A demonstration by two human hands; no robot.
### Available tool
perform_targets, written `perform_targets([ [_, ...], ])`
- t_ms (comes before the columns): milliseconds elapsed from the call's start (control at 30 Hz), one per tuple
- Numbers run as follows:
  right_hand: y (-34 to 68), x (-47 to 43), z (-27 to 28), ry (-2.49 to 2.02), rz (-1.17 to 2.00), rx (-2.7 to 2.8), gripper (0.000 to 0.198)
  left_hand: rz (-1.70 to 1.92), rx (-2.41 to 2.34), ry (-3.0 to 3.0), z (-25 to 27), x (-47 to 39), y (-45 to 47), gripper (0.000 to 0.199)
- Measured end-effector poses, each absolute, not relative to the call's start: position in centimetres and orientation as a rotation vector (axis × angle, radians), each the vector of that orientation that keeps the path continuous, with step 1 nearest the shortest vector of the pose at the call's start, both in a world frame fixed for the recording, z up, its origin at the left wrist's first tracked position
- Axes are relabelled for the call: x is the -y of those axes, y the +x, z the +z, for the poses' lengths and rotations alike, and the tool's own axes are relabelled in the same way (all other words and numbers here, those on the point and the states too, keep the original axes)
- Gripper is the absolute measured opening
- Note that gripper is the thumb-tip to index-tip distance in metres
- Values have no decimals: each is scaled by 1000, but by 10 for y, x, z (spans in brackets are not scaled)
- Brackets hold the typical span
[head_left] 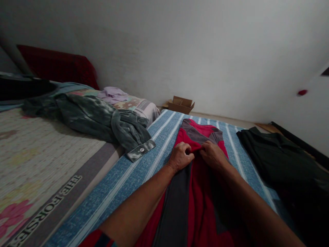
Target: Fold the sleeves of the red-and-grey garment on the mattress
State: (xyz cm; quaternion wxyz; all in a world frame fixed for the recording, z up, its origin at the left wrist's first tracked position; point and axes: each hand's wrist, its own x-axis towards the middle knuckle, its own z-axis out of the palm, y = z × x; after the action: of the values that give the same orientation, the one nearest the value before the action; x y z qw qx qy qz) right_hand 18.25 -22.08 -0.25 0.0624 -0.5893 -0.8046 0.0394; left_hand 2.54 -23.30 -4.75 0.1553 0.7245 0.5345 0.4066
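Note:
A red and grey shirt lies lengthwise on a blue striped cloth, its collar end away from me. My left hand pinches a bit of the red fabric near the shirt's middle, fingers curled. Close beside it, my right hand grips the same fabric, and a small raised fold runs between the two. The near part of the shirt stretches toward me under my forearms, and its lower right side sinks into shadow.
On the left, a patterned bed bears a grey-green mottled garment and a lilac cloth. Dark folded clothing lies at the right. An open cardboard box sits by the far wall. A red headboard stands behind the bed.

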Motion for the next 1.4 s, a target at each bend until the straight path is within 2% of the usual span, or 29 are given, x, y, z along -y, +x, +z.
perform_targets([
  [367, 178, 218, 6, -1804, 216, 2434, 24, 857, -1626, 2255, -43, 239, 33, 22],
  [600, 174, 225, 4, -1794, 161, 2422, 24, 869, -1632, 2250, -47, 237, 31, 24],
  [1400, 171, 235, -1, -1799, 143, 2394, 24, 905, -1788, 2190, -52, 229, 35, 9],
])
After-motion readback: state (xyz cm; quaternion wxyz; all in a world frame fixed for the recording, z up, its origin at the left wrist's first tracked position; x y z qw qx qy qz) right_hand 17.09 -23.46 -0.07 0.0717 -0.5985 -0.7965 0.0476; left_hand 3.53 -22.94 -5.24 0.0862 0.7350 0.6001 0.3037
